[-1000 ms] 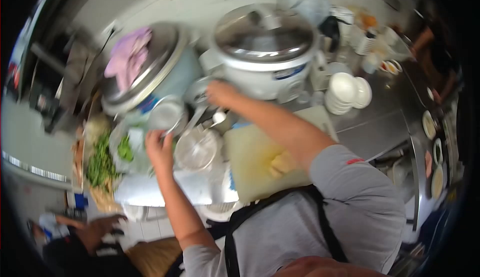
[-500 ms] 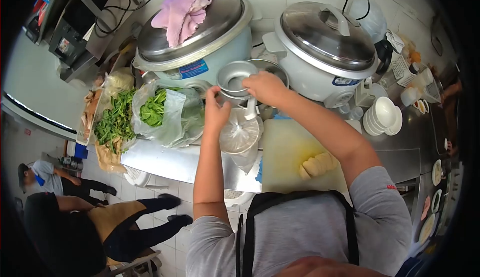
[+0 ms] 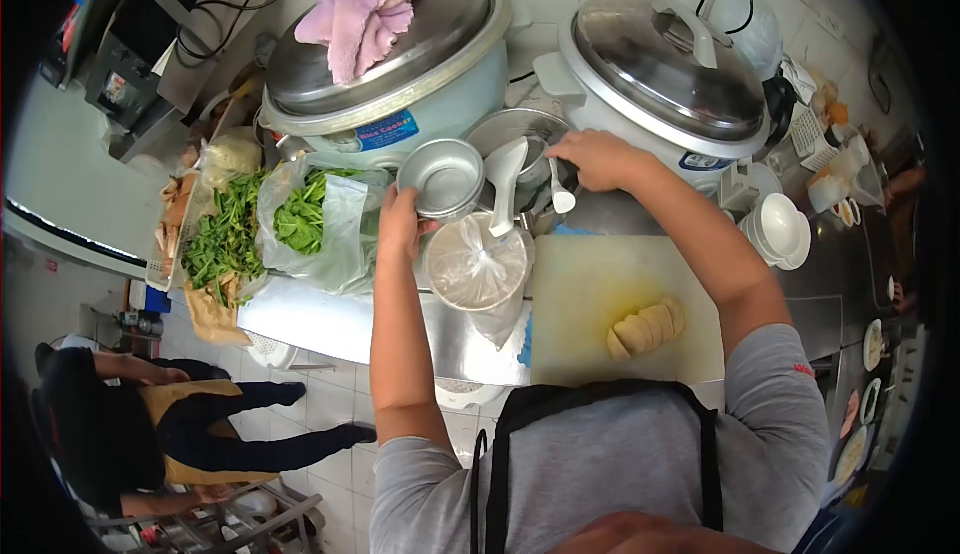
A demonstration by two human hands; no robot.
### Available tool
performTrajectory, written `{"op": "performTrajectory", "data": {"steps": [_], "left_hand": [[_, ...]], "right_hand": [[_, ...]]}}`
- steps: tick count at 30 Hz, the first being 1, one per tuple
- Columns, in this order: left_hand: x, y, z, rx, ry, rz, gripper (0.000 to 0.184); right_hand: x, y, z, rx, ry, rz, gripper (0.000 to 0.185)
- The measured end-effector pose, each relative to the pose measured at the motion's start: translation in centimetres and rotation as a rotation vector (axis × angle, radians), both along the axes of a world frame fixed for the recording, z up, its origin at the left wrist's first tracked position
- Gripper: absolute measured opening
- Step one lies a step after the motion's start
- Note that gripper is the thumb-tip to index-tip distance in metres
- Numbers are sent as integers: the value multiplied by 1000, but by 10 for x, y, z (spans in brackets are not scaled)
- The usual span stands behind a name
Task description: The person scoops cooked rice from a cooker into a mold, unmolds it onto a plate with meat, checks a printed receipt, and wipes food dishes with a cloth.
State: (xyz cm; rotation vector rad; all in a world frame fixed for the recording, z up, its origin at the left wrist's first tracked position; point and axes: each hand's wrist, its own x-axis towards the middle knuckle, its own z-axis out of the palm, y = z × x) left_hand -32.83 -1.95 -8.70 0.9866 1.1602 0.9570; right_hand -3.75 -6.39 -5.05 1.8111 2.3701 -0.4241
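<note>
My left hand grips the rim of a round metal bowl, tilted so that its inside shows. My right hand has its fingers closed at the right rim of a larger metal pot, near a small white spoon; what they pinch is too small to make out. A white rice paddle leans in the pot. Below my left hand stands a tub with a knotted clear plastic bag. Sliced pale food lies on the cutting board.
Two rice cookers stand along the wall, the left one under a pink cloth. Leafy greens lie at the left. White bowls are stacked at the right. A person is at the lower left.
The metal bowl has moved left and down into my left hand. My right hand has let go of it and moved right. The person at the lower left has shifted.
</note>
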Motion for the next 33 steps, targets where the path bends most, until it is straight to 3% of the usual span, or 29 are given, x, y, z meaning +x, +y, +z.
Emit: {"op": "performTrajectory", "data": {"steps": [6,9,13,15,17,20,24,30,33], "left_hand": [[-3,1,4,-12,4,-9,42],[0,2,2,18,46,47,43],[-11,3,9,124,132,241,42],[-25,7,11,114,120,352,40],[-35,7,17,123,138,280,39],[-38,4,25,79,73,159,35],[-31,8,25,-60,16,116,32],[-27,15,9,-179,-461,-133,37],[-8,12,12,-166,-460,-55,37]], "right_hand": [[-31,-22,-18,226,222,285,97],[-54,-7,-30,324,267,373,101],[-75,14,-24,79,452,346,90],[-67,30,-26,144,382,134,64],[-55,46,-30,210,297,-66,40],[-48,50,-49,12,-93,-209,24],[-34,56,-41,-48,108,-11,26],[-9,38,-1,-34,258,108,23],[-12,13,30,-113,248,-20,16]]}}
